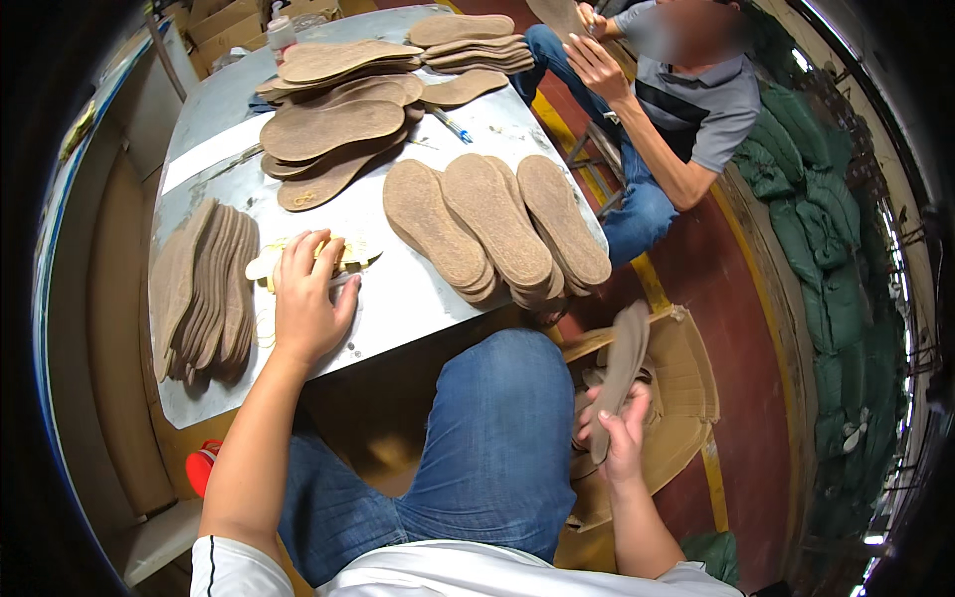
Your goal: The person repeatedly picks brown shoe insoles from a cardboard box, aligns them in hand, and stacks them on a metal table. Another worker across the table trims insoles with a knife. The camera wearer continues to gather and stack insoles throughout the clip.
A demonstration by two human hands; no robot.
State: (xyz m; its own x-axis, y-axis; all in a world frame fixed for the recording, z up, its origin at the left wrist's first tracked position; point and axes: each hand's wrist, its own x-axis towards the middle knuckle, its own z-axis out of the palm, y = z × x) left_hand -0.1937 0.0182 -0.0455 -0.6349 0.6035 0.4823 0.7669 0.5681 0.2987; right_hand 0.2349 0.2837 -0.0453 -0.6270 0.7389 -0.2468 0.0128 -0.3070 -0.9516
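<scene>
Beside the seated person's right knee, the right hand [619, 430] pinches a grey-brown insole [623, 363] above an open cardboard box [688, 368]; a loose grip could drop it in. On the table [383, 303], the left hand [308, 303] drapes over yellow-and-white pieces [262, 266], gripped or not I can't tell; dragging might scatter them. Just right, insole piles [497, 219] reach the edge, where a knee's bump could topple them.

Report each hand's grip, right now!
Left hand: over a pale-yellow flat item; grip cannot be told.
Right hand: closed, holding at least one brown shoe insole.
</scene>
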